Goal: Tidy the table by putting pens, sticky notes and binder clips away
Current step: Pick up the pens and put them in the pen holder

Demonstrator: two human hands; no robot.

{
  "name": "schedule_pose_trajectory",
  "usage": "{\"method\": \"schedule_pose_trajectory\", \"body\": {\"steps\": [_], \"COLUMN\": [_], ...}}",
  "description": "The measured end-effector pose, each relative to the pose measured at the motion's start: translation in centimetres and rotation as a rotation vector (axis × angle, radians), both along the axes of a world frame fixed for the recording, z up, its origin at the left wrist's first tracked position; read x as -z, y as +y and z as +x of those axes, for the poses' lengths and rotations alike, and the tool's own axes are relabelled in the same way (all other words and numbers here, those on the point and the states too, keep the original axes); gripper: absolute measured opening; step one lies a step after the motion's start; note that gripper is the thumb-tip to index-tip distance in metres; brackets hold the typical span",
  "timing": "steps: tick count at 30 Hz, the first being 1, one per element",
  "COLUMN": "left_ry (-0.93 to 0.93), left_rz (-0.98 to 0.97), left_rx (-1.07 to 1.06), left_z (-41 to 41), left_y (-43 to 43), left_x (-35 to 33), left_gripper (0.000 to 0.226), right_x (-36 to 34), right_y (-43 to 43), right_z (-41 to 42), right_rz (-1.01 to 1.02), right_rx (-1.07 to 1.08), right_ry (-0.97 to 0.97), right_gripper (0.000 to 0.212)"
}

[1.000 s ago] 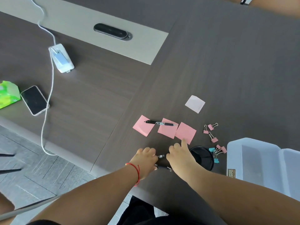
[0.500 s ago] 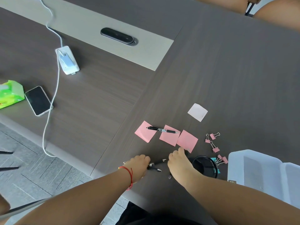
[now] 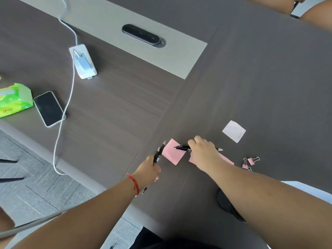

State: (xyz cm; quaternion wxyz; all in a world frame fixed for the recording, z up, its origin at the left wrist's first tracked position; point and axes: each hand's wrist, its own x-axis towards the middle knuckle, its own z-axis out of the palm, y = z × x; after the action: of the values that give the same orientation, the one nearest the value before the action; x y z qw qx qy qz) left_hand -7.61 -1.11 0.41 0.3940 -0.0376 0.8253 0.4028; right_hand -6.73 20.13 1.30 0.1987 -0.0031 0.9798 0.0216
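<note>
My left hand [image 3: 150, 170] is clenched round two black pens [image 3: 159, 154], their tips pointing up and away; my right hand [image 3: 203, 151] is closing over another pen [image 3: 182, 147] lying across the pink sticky notes [image 3: 173, 153] under my fingers. I should pinch only the barrel so the notes stay flat, binder clips [image 3: 250, 161] waiting just right

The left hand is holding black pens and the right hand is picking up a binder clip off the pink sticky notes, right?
Not quite. The left hand does hold black pens, but the right hand is closing on another black pen lying across the pink sticky notes, not a binder clip. The head view shows the pink binder clips lying untouched on the table, off to the right.
</note>
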Motion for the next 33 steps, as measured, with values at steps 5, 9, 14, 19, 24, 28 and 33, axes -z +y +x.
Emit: {"method": "schedule_pose_trajectory", "body": {"steps": [5,9,14,19,24,28,33], "left_ry": [-0.106,-0.149,-0.195,-0.291,-0.598,-0.855,-1.022], "left_rz": [0.098,0.111,0.159,0.299,0.369,0.186,0.014], "left_rx": [-0.128,-0.104,-0.061,0.071,0.311,0.389,0.267], "left_z": [-1.2,-1.7,-2.2,-1.7,2.7,6.4,7.8], "left_y": [-0.3,-0.2,0.7,5.1,12.5,17.3,19.7], "left_x": [-0.4,-0.6,-1.5,-4.7,-8.0,-7.6,-7.1], "left_gripper": [0.016,0.02,0.02,0.015,0.017,0.026,0.017], "right_x": [2.0,2.3,-1.7,-8.4,-9.7,-7.4,-5.0], "right_y": [-0.7,-0.9,-0.2,5.2,10.5,10.7,9.1], "right_z": [-1.2,-1.8,-1.3,2.8,11.3,15.5,17.5], "right_rz": [-0.022,-0.007,-0.293,-0.871,-1.599,-1.713,-1.666], "right_rx": [0.11,0.082,0.358,1.083,1.656,1.78,1.882], "right_ry": [-0.091,-0.088,0.099,0.385,0.747,0.818,0.786], "right_gripper": [0.023,0.023,0.017,0.012,0.011,0.021,0.037]}}
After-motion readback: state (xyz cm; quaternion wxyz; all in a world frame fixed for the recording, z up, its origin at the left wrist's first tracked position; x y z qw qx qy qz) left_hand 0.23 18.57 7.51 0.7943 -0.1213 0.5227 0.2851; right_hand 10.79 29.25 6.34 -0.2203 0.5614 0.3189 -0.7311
